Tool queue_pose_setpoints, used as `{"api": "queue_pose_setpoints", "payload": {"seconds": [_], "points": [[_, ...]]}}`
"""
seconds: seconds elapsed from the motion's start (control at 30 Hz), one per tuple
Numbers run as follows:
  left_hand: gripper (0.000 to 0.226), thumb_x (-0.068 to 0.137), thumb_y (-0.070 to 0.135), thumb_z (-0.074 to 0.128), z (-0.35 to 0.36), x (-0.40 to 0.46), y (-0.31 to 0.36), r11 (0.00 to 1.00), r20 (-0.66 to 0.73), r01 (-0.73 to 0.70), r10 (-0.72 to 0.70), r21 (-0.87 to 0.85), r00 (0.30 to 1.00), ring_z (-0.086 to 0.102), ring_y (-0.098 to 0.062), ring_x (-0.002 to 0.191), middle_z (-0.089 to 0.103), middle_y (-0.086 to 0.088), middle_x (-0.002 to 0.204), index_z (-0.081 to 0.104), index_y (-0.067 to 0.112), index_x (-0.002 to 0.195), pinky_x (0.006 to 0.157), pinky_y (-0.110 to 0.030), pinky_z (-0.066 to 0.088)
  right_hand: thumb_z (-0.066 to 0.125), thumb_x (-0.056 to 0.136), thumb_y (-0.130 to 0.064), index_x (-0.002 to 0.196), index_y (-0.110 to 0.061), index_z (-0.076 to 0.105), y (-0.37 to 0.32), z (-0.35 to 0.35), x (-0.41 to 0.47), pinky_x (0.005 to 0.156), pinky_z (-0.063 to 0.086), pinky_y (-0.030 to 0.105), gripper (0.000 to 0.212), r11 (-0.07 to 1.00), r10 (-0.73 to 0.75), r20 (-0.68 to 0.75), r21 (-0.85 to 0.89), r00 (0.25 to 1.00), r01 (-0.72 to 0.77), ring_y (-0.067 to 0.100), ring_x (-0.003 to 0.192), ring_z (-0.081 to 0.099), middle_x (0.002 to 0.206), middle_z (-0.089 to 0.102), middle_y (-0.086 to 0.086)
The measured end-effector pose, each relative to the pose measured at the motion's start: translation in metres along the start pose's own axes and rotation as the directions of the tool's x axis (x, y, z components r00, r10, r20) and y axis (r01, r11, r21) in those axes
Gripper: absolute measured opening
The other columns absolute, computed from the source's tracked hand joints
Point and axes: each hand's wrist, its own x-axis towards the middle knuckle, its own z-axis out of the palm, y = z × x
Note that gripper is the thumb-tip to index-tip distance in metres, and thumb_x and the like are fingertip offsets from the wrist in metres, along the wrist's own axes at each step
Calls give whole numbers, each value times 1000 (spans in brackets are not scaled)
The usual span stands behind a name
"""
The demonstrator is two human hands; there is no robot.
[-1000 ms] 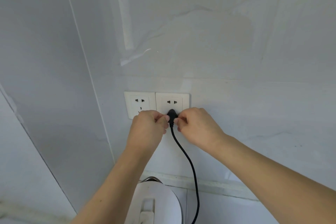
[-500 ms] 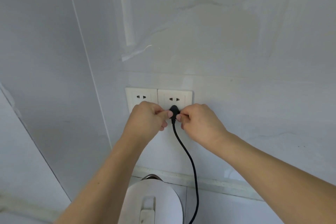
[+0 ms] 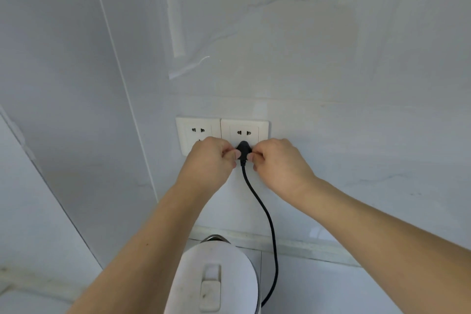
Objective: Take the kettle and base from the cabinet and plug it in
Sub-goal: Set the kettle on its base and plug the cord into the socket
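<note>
A black plug (image 3: 244, 148) sits against the lower half of the right wall socket (image 3: 244, 128). My left hand (image 3: 209, 159) pinches its left side and my right hand (image 3: 279, 163) pinches its right side. The black cord (image 3: 265, 211) hangs down from the plug and curves behind the white kettle (image 3: 214, 278), which stands on the counter at the bottom centre, lid and handle facing me. The kettle hides its base.
A second white socket (image 3: 195, 130) is mounted just left of the first, partly covered by my left hand. The wall is pale marble-look tile, with a corner seam (image 3: 122, 99) running down on the left. A white counter (image 3: 318, 288) lies below.
Both hands and the plug have stayed on the right socket's lower half. The view has tilted down slightly, so more of the kettle shows.
</note>
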Motion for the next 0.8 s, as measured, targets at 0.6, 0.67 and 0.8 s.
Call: {"api": "queue_pose_setpoints", "payload": {"seconds": [0.6,0.67,0.8], "points": [[38,99,42,40,1,-18,-3,952,-23,35,-29,304,999,53,-27,72,64,-8,83,54,11,82,61,-33,40,41,99,-28,93,-8,57,-18,-10,-35,70,44,33,27,994,98,9,-41,995,-98,32,88,58,93,60,12],[38,100,44,34,3,-33,5,933,-24,17,-9,360,1000,54,-27,80,64,-7,93,52,12,90,64,-34,40,40,100,-27,122,-6,53,-12,-24,-52,91,45,36,33,994,103,64,-48,993,-100,31,112,54,121,57,14],[51,100,49,27,1,-62,33,900,43,-1,-20,436,999,52,-28,109,58,-8,122,50,11,125,82,-38,43,34,102,-33,150,-7,17,8,-64,-91,115,20,33,58,978,204,165,-78,965,-193,25,144,23,157,23,10]]}}
